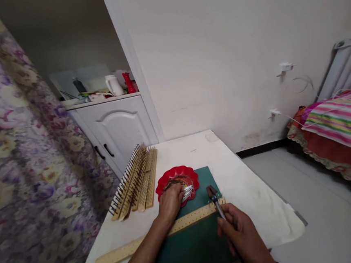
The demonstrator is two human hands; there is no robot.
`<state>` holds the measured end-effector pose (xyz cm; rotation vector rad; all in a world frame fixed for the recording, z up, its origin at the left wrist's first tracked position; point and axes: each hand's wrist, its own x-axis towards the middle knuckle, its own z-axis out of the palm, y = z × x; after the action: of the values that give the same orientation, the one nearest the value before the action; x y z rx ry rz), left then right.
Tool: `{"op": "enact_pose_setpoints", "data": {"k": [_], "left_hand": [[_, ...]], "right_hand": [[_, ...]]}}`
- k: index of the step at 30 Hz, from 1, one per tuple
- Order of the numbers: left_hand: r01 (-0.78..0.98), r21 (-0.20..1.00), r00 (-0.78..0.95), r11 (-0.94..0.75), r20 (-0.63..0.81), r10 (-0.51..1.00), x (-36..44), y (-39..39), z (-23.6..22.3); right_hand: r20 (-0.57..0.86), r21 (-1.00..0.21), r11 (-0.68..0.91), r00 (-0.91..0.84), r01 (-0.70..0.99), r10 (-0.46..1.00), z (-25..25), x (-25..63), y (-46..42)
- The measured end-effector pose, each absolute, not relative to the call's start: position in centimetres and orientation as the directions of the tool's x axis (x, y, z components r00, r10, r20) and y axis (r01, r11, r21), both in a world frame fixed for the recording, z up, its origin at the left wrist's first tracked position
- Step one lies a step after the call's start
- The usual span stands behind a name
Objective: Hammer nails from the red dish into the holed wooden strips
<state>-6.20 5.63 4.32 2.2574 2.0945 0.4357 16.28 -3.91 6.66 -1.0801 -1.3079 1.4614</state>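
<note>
My left hand (172,198) reaches into a red scalloped dish (194,175), its fingers curled down among thin metal pins. Some pins are dark and others are silvery white (188,192); the fingertips are hidden. My right hand (237,225) is wrapped round the grey handle of a pliers-like tool (211,192) with a dark metal head, held above the right end of a pale wooden strip (194,218). Rows of small holes run along this strip, and a few pins stand up at its right end. It lies slantwise across a green cutting mat (194,254), passing under my left forearm.
Left of the dish, several wooden strips (143,186) full of upright pins lie side by side on the white table (189,147). Beyond are a white cabinet (117,122), a floral curtain (39,148) and the wall. A bed (338,133) stands at the right.
</note>
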Motion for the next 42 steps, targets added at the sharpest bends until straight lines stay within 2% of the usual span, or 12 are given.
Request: {"op": "enact_pose_setpoints", "data": {"k": [4,9,14,18,21,23,26,28,32,35,39,42], "left_hand": [[0.947,0.287,0.073,-0.145,0.246,0.966,-6.2,5.4,4.5],[0.847,0.445,0.13,-0.291,0.357,0.925,-4.8,3.9,5.7],[0.648,0.616,0.335,-0.448,0.298,0.894,-1.3,-0.1,6.0],[0.564,0.687,0.388,-0.459,0.27,0.881,0.5,-2.5,6.4],[0.528,0.728,0.353,-0.437,0.28,0.893,0.8,-3.1,6.9],[0.477,0.797,0.279,-0.372,0.264,0.923,0.8,-3.2,6.9],[0.269,0.952,0.14,-0.149,0.114,0.984,1.0,-3.1,6.1],[0.087,0.996,0.108,-0.022,0.012,0.994,1.2,-3.1,5.4],[-0.257,0.962,0.082,0.088,-0.069,0.994,2.2,-3.3,4.4],[-0.431,0.89,0.084,0.147,-0.123,0.989,3.1,-3.6,4.2],[-0.47,0.874,0.09,0.127,-0.096,0.991,3.4,-3.6,4.3],[-0.308,0.951,0.02,0.038,-0.034,0.999,2.6,-2.8,4.3]], "right_hand": [[-0.057,-0.996,-0.073,-0.245,-0.055,0.968,6.8,16.2,-4.1],[-0.05,-0.994,-0.07,-0.221,-0.082,0.974,6.6,16.0,-3.9],[-0.022,-0.992,-0.036,-0.114,-0.125,0.993,6.4,15.8,-3.5],[0.009,-0.994,0.002,-0.059,-0.108,0.998,6.3,16.0,-3.4],[-0.025,-0.987,-0.04,-0.1,-0.157,0.995,6.2,16.2,-3.4],[-0.043,-0.977,-0.067,-0.122,-0.203,0.992,6.2,16.3,-3.4],[-0.042,-0.963,-0.076,-0.136,-0.259,0.99,6.1,16.5,-3.3],[-0.035,-0.958,-0.073,-0.14,-0.277,0.99,6.0,16.6,-3.2],[-0.019,-0.956,-0.06,-0.143,-0.286,0.99,5.8,16.7,-3.2],[-0.017,-0.956,-0.059,-0.145,-0.289,0.989,5.9,16.6,-3.4],[-0.011,-0.965,-0.041,-0.118,-0.26,0.993,6.2,16.6,-3.6],[-0.007,-0.979,-0.025,-0.09,-0.204,0.996,6.4,16.9,-3.6]]}}
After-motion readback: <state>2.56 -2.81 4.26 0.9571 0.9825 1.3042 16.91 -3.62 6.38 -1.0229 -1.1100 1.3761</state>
